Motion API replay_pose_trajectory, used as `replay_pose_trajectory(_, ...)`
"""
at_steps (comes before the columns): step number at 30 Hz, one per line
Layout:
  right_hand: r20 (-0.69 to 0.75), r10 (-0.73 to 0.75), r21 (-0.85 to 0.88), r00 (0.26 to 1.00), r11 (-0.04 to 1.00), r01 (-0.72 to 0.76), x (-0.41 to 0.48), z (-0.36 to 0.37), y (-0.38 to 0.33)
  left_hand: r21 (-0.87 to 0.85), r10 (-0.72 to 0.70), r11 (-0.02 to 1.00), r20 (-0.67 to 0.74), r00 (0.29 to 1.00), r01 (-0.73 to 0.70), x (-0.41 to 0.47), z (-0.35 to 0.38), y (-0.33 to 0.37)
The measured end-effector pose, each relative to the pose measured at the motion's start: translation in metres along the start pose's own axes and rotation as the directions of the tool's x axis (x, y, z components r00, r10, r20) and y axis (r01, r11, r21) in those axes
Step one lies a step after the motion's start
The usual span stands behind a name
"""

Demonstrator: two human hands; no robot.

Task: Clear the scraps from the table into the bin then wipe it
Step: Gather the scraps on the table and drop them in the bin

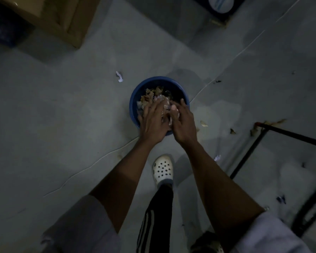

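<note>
Most of what can be seen is grey concrete floor [62, 115], dimly lit and crossed by thin cracks. A brown cardboard box [49, 19] stands at the far left, and a black metal frame [290, 135], probably furniture legs, stands at the right. The tabletop itself is not in view.

The round blue plastic bin [134, 106] sits on the floor directly ahead of the person, already part filled with brown and pale scraps [150, 94]. Both hands are over its mouth. The left hand [152, 123] lies with fingers fairly straight and spread against a crumpled wad of clear plastic wrap [165, 108]. The right hand [183, 125] curls thumb and fingers round the wad's other side. The load is thus held between the two, above the bin's near half.

Judgement: the step in hand is the drop. It is best done by lowering the wad below the rim before parting the hands, then brushing the palms off inside the bin so that nothing clings or drifts out.

Deficiencies noted: a white perforated clog [162, 170] stands just behind the bin, near enough to knock it. A crumpled white paper scrap [119, 77] lies beyond the bin. A brown fragment [203, 123] and a pale shred [217, 157] lie to its right. These need collecting, and wiping has not begun.
</note>
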State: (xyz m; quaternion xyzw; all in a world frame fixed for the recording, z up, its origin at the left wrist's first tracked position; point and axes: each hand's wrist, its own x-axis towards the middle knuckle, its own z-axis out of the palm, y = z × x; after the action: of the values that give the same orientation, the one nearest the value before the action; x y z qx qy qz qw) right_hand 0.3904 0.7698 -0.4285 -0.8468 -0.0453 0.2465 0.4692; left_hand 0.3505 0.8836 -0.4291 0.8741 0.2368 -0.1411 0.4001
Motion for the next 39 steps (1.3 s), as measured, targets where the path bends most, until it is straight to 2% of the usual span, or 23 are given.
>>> replay_pose_trajectory(4, -0.187, 0.013, 0.077, 0.982, 0.997, 0.001, -0.08, -0.076, -0.092, -0.258, -0.014, 0.966, -0.03, 0.999, 0.005, -0.068, -0.061, 0.093)
replay_pose_trajectory(7, -0.304, 0.002, 0.108, 0.953, 0.994, 0.032, -0.141, -0.139, -0.15, -0.412, 0.047, 0.908, -0.068, 0.997, -0.071, -0.13, -0.096, 0.177)
replay_pose_trajectory(11, -0.396, -0.109, 0.073, 0.912, 0.986, 0.15, -0.222, -0.227, -0.194, -0.486, 0.127, 0.861, -0.074, 0.989, -0.147, -0.219, -0.11, 0.278)
replay_pose_trajectory(14, -0.475, -0.137, 0.04, 0.869, 0.983, 0.177, -0.283, -0.291, -0.197, -0.489, 0.174, 0.853, -0.062, 0.983, -0.182, -0.283, -0.096, 0.343)
replay_pose_trajectory(20, -0.583, -0.159, -0.027, 0.797, 0.984, 0.177, -0.404, -0.405, -0.147, -0.44, 0.338, 0.848, 0.016, 0.941, -0.297, -0.39, -0.024, 0.428)
replay_pose_trajectory(23, -0.638, -0.156, -0.073, 0.754, 0.987, 0.142, -0.467, -0.45, -0.1, -0.445, 0.377, 0.845, 0.107, 0.92, -0.295, -0.434, 0.026, 0.456)
replay_pose_trajectory(26, -0.701, -0.164, -0.158, 0.693, 0.985, 0.074, -0.524, -0.479, -0.044, -0.373, 0.403, 0.876, 0.213, 0.89, -0.307, -0.47, 0.075, 0.473)
replay_pose_trajectory(29, -0.762, -0.122, -0.189, 0.636, 0.981, -0.038, -0.569, -0.497, 0.011, -0.282, 0.401, 0.906, 0.327, 0.856, -0.316, -0.496, 0.125, 0.483)
replay_pose_trajectory(34, -0.811, 0.074, -0.075, 0.581, 0.971, -0.227, -0.596, -0.509, 0.087, -0.173, 0.35, 0.937, 0.457, 0.818, -0.304, -0.527, 0.192, 0.494)
replay_pose_trajectory(39, -0.846, 0.189, 0.037, 0.498, 0.954, -0.299, -0.61, -0.509, 0.111, -0.198, 0.225, 0.97, 0.529, 0.818, -0.139, -0.553, 0.231, 0.515)
